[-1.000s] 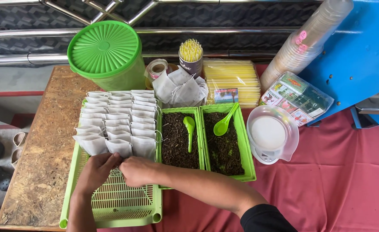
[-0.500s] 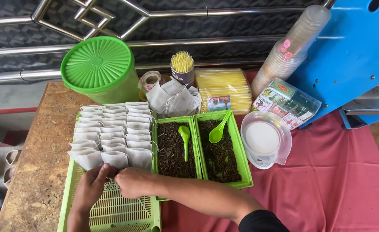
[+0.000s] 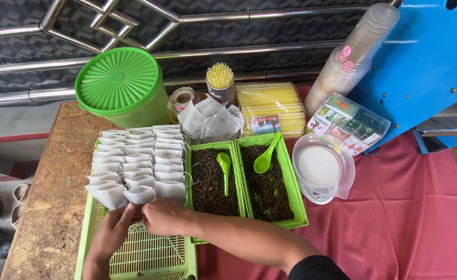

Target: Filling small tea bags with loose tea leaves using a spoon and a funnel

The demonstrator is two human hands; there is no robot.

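Observation:
Rows of white filter bags stand packed in a green slatted tray. My left hand and my right hand meet at the front row, fingers pinched on the nearest white bag. To the right sit two green trays of dark loose leaves, each with a green plastic scoop lying in it.
A green lidded tub, tape roll, cup of sticks, pile of empty bags, yellow packs, stacked clear cups, printed packets, and a small scale with a clear bowl surround the trays. A blue machine stands right.
The view has tilted so everything sits lower in frame. Both hands stay at the front row of bags, fingers working on the nearest one.

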